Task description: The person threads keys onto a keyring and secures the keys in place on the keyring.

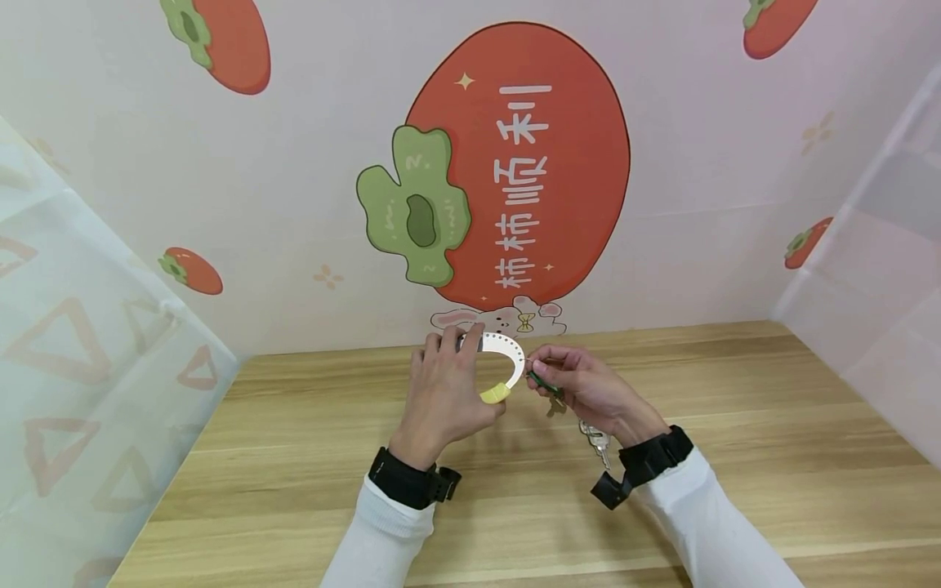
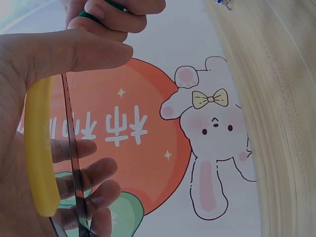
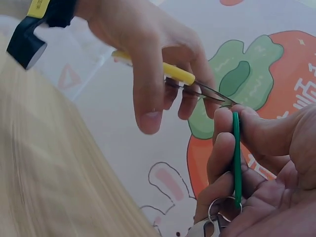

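In the head view my left hand [image 1: 447, 400] grips a curved white band [image 1: 516, 353] with a row of small dots. One end of the band has a yellow grip [image 1: 496, 394], the other a dark piece under my fingers. Its bend points toward my right hand [image 1: 591, 390], which pinches a thin green piece [image 3: 237, 158] with fingers and thumb. A metal ring [image 3: 211, 207] hangs at the green piece's lower end, and silver keys [image 1: 599, 439] dangle below that hand. Whether the band touches the green piece is hidden by my right fingertips.
Both hands are above a wooden table [image 1: 294, 457]. Behind it stands a white backdrop [image 1: 698, 163] printed with a large red persimmon and a rabbit. White sheets [image 1: 73, 327] close off the sides. Each wrist wears a black strap with a camera.
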